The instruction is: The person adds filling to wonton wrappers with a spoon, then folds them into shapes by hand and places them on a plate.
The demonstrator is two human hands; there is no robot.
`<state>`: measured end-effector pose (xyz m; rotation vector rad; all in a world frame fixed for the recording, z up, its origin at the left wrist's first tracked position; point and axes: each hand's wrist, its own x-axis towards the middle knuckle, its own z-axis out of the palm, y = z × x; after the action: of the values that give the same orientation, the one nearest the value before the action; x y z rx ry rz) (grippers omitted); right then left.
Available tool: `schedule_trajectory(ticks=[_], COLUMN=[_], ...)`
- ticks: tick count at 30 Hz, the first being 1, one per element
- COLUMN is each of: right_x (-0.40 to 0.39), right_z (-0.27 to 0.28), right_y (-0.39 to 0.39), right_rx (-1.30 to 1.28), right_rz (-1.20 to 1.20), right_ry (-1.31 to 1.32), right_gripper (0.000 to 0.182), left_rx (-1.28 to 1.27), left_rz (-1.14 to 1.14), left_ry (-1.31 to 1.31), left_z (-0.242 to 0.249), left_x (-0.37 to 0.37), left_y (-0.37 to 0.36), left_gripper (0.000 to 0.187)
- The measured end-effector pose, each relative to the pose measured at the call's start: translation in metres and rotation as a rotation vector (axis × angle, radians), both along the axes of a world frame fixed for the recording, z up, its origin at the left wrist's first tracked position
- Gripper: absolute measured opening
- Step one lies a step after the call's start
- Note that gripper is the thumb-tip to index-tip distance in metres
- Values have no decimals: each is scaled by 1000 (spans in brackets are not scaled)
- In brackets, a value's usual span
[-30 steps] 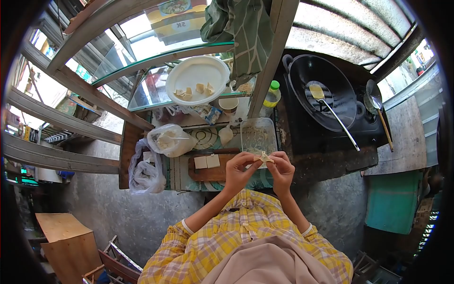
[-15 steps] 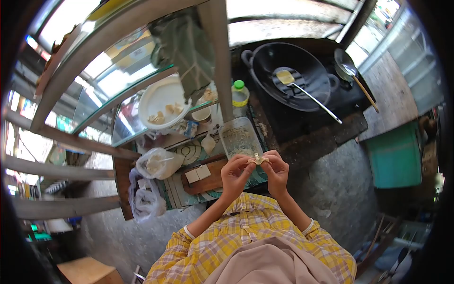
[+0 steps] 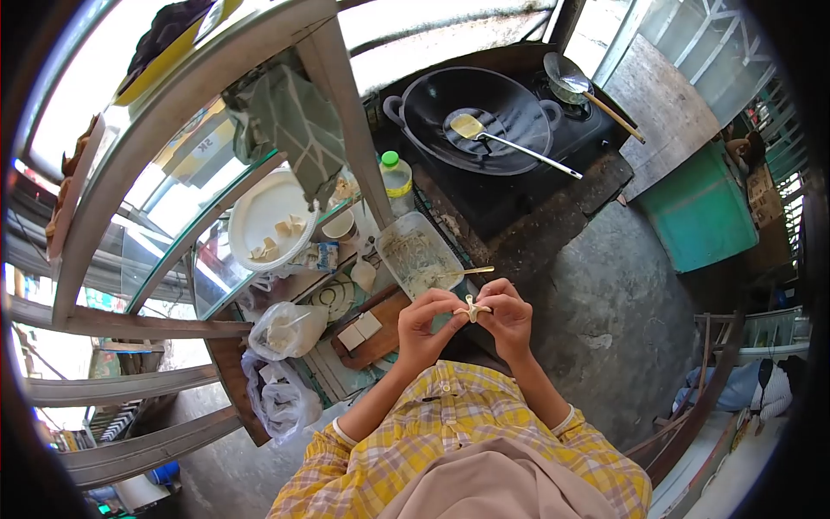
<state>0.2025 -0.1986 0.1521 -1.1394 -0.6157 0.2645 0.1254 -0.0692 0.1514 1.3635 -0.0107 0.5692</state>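
Note:
Between my two hands is a small pale dumpling [image 3: 472, 310], a folded wrapper with its corners pulled together, held above the table's front edge. My left hand [image 3: 424, 329] pinches its left side between thumb and fingers. On the other side, my right hand [image 3: 510, 322] pinches it too. Just beyond the fingers stands a clear plastic container [image 3: 453, 248] with greyish filling and a thin spoon [image 3: 469, 272] in it. Square wrappers [image 3: 359, 330] lie stacked on a wooden board [image 3: 393, 318] at the left. Several folded pieces [image 3: 281, 232] sit in a white round tub [image 3: 245, 208].
A black wok [image 3: 424, 99] with a long-handled spatula [image 3: 532, 156] rests on the stove; a wooden-handled strainer [image 3: 618, 118] lies right of it. A green-capped bottle [image 3: 396, 177], plastic bags [image 3: 290, 402] and a glass-shelved wooden frame [image 3: 350, 112] are nearby. A green bin [image 3: 700, 212] stands right.
The view has turned, so the stove and wok appear further left. Both hands still pinch the dumpling, whose corners now stand out in a cross-like shape. The spoon in the container now shows.

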Motion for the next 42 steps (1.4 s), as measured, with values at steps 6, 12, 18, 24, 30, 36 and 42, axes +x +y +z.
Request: schedule_trajectory(ticks=[6,12,18,24,30,36,42], right_x=[-21,-35,-39,-27,-4,7,6], right_z=[15,20,21,21,18,-6,-1], right_y=[25,60,106,184,276,307,296], right_rx=[-11,-69,-158,-329,-334,-550,-524], right_rz=[72,222,432,430,312,344,252], right_ry=[-7,-77,-109,-330,-638,-926,-1067], right_gripper=[13,13,10,13,13,12,15], left_rx=[80,117,112,-190,-291,-290,-296], left_rz=[138,282,464,739,822,894,913], left_ry=[-20,-15,0,173,200,195,218], left_z=[12,18,11,15,3,-2,-10], left_x=[-30,-66,-95,-112,-138,-152,-157], left_y=[18,43,69,91,115,121,119], left_gripper=[15,14,18,25,18,18,18])
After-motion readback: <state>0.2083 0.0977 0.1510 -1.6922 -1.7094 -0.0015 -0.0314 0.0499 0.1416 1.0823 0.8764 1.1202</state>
